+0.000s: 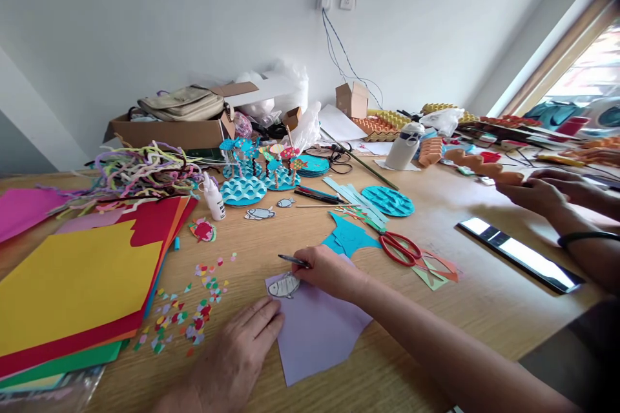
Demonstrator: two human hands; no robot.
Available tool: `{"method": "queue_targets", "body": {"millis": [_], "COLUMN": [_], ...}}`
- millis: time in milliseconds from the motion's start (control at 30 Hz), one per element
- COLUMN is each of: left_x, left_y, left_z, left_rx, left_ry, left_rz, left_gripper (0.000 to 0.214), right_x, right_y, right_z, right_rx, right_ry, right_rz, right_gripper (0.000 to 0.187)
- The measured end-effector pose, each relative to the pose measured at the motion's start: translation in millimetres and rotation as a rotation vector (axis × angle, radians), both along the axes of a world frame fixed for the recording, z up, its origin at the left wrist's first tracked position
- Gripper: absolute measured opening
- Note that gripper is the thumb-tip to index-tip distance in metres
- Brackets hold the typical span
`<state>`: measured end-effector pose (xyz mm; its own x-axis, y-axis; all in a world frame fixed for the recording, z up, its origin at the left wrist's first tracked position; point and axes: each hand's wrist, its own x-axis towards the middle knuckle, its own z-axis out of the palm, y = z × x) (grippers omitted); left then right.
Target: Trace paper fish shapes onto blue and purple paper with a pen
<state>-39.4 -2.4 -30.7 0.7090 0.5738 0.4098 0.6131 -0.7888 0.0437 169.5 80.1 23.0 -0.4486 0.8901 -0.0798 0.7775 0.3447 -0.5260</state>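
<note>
My right hand is closed on a dark pen whose tip points left, just above a small grey paper fish. The fish lies on the top left corner of a lilac paper sheet. My left hand rests flat, fingers stretched out, on the sheet's left edge, its fingertips close to the fish.
A stack of coloured paper lies left, confetti scraps beside it. Red scissors, blue paper cutouts, a glue bottle, blue wave discs and pipe cleaners lie beyond. Another person's hands work at right near a metal ruler.
</note>
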Motion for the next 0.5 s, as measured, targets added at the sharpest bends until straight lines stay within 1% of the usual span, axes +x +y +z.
{"method": "queue_targets", "body": {"millis": [133,267,400,500], "left_x": [-0.1,1.3,4.5,6.7], "left_y": [0.7,0.4,-0.6,-0.4], "left_z": [0.2,2.7,8.5,13.7], "left_rx": [0.028,0.064,0.119,0.094], "left_ry": [0.025,0.046,0.055,0.065], "left_rz": [0.001,0.005,0.006,0.017], "left_gripper": [0.053,0.051,0.051,0.053], "right_x": [0.4,-0.8,-1.1,-0.5], "right_y": [-2.0,-5.2,-5.8,-4.9], "right_z": [0.8,2.2,1.6,0.7], "right_rx": [0.009,0.049,0.069,0.073], "right_ry": [-0.033,-0.070,-0.086,-0.100], "right_rz": [0.014,0.015,0.026,0.033], "right_gripper": [0.011,0.013,0.013,0.012]}}
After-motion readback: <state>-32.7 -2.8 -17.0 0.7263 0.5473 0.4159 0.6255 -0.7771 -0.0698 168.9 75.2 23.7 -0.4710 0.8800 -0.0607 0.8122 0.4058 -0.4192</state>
